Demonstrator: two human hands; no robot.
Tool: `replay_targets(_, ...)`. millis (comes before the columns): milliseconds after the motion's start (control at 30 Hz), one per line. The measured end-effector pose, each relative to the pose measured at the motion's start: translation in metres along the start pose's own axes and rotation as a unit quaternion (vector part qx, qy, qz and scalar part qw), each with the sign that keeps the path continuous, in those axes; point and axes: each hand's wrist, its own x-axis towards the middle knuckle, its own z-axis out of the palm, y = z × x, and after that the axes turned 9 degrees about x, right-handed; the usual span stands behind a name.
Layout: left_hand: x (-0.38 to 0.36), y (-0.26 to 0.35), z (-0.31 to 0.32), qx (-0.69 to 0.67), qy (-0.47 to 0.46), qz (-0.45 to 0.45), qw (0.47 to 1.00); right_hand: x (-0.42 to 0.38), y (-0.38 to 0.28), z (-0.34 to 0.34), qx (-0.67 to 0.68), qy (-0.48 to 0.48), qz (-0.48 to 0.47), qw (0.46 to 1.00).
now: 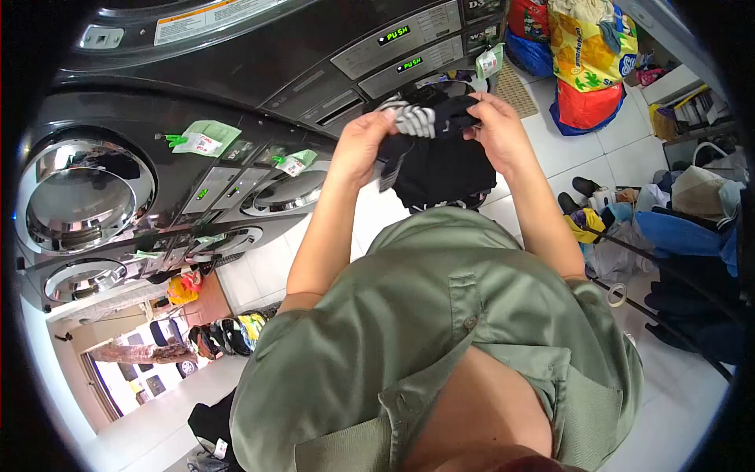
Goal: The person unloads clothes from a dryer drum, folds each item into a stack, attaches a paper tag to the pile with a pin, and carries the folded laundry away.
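Observation:
My left hand [363, 145] is closed on one end of a small black garment with grey-and-white stripes [417, 120]. My right hand [497, 130] pinches its other, dark end, so the cloth stretches between both hands. Its exact kind cannot be made out. A dark strip of cloth hangs beneath my left fingers. Below the hands is a heap of black clothes [442, 175], and whatever holds the heap is mostly hidden.
Dark front-loading machines [86, 189] line the left and top, with green tags [206, 138] and lit "PUSH" displays [394, 35]. Filled bags [591, 47] stand at upper right. More clothes [692, 236] pile up at right. White tiles [629, 145] cover the floor.

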Motion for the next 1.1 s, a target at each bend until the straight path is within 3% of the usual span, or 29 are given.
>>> replay_targets(100, 0.005, -0.014, 0.001, 0.068, 0.004, 0.062, 0.996, 0.006, 0.010, -0.003, 0.031, 0.062, 0.048, 0.996)
replay_targets(167, 0.007, -0.023, 0.000, 0.117, 0.079, 0.104, 0.985, 0.011, 0.023, -0.009, 0.076, 0.059, 0.060, 0.994)
replay_targets(233, 0.015, -0.043, -0.001, 0.083, 0.088, 0.120, 0.985, 0.011, 0.033, -0.011, 0.122, 0.058, 0.073, 0.988)
replay_targets(300, 0.014, -0.046, 0.009, 0.205, 0.167, 0.148, 0.953, 0.003, 0.039, 0.004, 0.094, 0.095, 0.019, 0.991)
replay_targets(333, 0.013, -0.047, 0.014, 0.244, 0.184, 0.208, 0.929, 0.002, 0.042, 0.008, 0.088, 0.073, 0.023, 0.993)
replay_targets(467, 0.005, -0.043, 0.032, 0.241, 0.150, 0.157, 0.946, 0.002, 0.064, 0.014, -0.022, 0.054, -0.028, 0.998)
replay_targets(533, 0.006, -0.047, 0.034, 0.098, 0.098, 0.056, 0.989, -0.004, 0.067, 0.016, -0.045, 0.020, -0.011, 0.999)
replay_targets(567, 0.007, -0.047, 0.034, 0.097, 0.098, 0.056, 0.989, -0.005, 0.069, 0.018, -0.036, 0.005, -0.005, 0.999)
replay_targets(633, 0.008, -0.048, 0.033, -0.033, 0.054, 0.002, 0.998, -0.004, 0.070, 0.016, -0.048, -0.009, 0.004, 0.999)
replay_targets(767, 0.016, -0.060, 0.018, -0.070, 0.008, -0.008, 0.997, 0.001, 0.069, 0.007, -0.067, -0.092, 0.039, 0.993)
replay_targets(800, 0.018, -0.063, 0.016, -0.141, 0.014, -0.026, 0.990, 0.000, 0.068, 0.008, -0.068, -0.093, 0.039, 0.993)
replay_targets(867, 0.025, -0.060, 0.006, -0.275, 0.013, -0.097, 0.956, -0.002, 0.064, 0.012, 0.202, -0.080, 0.103, 0.971)
replay_targets(900, 0.029, -0.056, 0.001, -0.275, 0.013, -0.095, 0.956, 0.000, 0.064, 0.011, 0.202, -0.081, 0.102, 0.971)
replay_targets(967, 0.033, -0.051, -0.006, -0.456, 0.004, -0.204, 0.866, 0.004, 0.066, 0.005, 0.331, -0.035, 0.176, 0.926)
replay_targets(1000, 0.034, -0.054, -0.011, -0.497, -0.060, -0.185, 0.846, 0.007, 0.067, 0.004, 0.327, -0.022, 0.200, 0.923)
replay_targets(1033, 0.033, -0.057, -0.009, -0.497, -0.060, -0.184, 0.846, 0.010, 0.070, 0.003, 0.326, -0.021, 0.199, 0.924)
replay_targets(1100, 0.023, -0.051, 0.003, -0.505, -0.140, -0.185, 0.831, 0.013, 0.073, 0.008, 0.220, -0.037, 0.171, 0.960)
